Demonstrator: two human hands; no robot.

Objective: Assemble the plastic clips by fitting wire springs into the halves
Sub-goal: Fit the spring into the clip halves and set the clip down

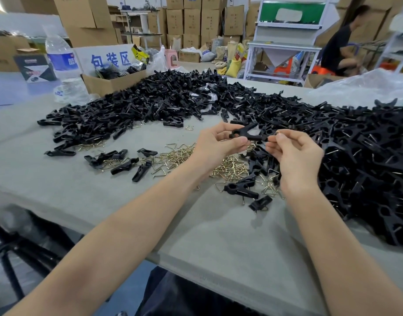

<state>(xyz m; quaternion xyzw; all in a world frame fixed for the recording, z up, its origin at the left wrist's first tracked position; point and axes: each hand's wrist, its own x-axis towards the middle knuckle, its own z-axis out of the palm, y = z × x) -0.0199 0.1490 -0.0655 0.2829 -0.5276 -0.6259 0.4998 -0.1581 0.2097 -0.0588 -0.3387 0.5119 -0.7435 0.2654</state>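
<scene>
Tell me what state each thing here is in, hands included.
Left hand: holds the black clip off the table.
Right hand: pinches a wire spring at the clip's end.
Loose springs: scattered on the table.
Water bottle: upright.
Cardboard box: open.

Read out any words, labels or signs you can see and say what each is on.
"包装区": blue characters on the white sign behind the open cardboard box.
Water bottle label: blurred, unreadable.
Stacked cartons: print too small to read.
Black box at left: blurred.
</scene>
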